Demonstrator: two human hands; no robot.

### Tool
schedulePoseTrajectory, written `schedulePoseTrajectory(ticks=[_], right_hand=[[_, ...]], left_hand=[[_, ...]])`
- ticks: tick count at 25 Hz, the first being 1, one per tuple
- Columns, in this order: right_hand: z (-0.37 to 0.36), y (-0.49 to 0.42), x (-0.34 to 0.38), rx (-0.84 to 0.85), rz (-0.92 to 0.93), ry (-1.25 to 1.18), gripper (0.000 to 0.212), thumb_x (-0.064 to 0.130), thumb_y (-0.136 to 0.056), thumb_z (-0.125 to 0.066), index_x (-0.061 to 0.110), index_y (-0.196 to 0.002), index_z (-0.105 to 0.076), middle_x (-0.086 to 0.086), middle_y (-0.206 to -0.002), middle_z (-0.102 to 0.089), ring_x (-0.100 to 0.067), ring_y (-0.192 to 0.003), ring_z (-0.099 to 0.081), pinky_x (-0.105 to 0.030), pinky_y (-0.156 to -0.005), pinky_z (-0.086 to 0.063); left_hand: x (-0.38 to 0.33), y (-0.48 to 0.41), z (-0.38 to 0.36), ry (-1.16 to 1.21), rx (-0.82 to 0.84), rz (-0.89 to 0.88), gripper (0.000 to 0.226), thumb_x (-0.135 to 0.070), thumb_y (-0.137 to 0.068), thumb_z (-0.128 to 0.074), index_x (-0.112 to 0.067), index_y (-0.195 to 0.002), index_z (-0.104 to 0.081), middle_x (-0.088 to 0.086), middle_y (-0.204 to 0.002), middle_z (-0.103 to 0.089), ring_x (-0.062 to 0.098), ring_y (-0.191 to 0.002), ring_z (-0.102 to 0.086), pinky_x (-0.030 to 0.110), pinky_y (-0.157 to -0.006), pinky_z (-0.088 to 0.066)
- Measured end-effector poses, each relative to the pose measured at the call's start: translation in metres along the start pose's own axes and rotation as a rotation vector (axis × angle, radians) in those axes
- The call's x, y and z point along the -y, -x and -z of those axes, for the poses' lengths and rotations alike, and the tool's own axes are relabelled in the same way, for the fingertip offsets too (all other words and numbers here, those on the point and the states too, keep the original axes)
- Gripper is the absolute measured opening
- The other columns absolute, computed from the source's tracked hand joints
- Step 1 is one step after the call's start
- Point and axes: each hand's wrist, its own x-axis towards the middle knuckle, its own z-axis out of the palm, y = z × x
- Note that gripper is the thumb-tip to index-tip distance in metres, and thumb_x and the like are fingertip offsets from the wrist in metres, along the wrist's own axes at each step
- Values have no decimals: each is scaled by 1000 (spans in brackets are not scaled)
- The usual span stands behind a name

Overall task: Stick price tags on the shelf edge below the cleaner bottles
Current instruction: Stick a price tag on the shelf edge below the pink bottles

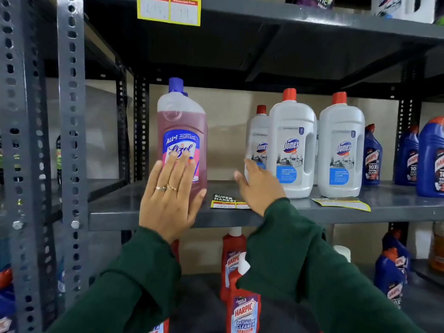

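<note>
A pink Lizol bottle (pixel 181 131) with a blue cap stands on the grey shelf (pixel 125 212). My left hand (pixel 168 198) is flat and open in front of its lower part, fingers spread, rings on two fingers. My right hand (pixel 258 186) reaches over the shelf between the Lizol bottle and three white Domex bottles (pixel 292 145), fingers apart, holding nothing. A yellow and black price tag (pixel 227 201) lies flat on the shelf just left of my right hand. A second tag (pixel 343 203) lies in front of the right Domex bottle (pixel 341 145).
Blue Harpic bottles (pixel 430 159) stand at the right end of the shelf. Red Harpic bottles (pixel 242 304) sit on the shelf below. A yellow price tag (pixel 169 10) is stuck on the upper shelf edge. Perforated grey uprights (pixel 72 140) frame the left side.
</note>
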Motion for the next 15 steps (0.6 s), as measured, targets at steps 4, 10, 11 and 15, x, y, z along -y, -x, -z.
schedulePoseTrajectory(ticks=[4, 10, 11, 15], right_hand=[[-19, -3, -1, 450, -227, 170, 46, 42, -92, -33, 8, -122, -40, -21, -127, -51, -36, -113, -45, -42, -91, -40], [-20, 6, 5, 249, -231, -79, 19, 21, -91, -46, 12, -107, -44, -12, -116, -56, -32, -106, -49, -43, -88, -43], [-20, 12, 8, 184, -221, -170, 13, 16, -90, -49, 14, -102, -44, -10, -112, -56, -30, -105, -50, -41, -87, -43], [-17, 46, 44, 47, -9, -589, 20, -3, -83, -57, 16, -89, -53, -1, -88, -59, -18, -87, -56, -18, -74, -43]], left_hand=[[-1, 48, -13, -40, 97, -2, 40, -34, -96, -36, -2, -100, -59, 19, -100, -66, 35, -91, -59, 46, -80, -39], [-1, 47, -6, -26, 146, 55, 40, -36, -96, -34, -5, -95, -59, 16, -93, -67, 34, -83, -57, 43, -74, -36], [-4, 47, -3, 28, 175, 109, 47, -40, -97, -28, -5, -99, -59, 16, -95, -67, 34, -84, -58, 43, -76, -35], [0, 36, 15, 602, 246, 330, 53, -51, -91, -31, -16, -131, -38, 2, -117, -60, 17, -98, -56, 38, -89, -34]])
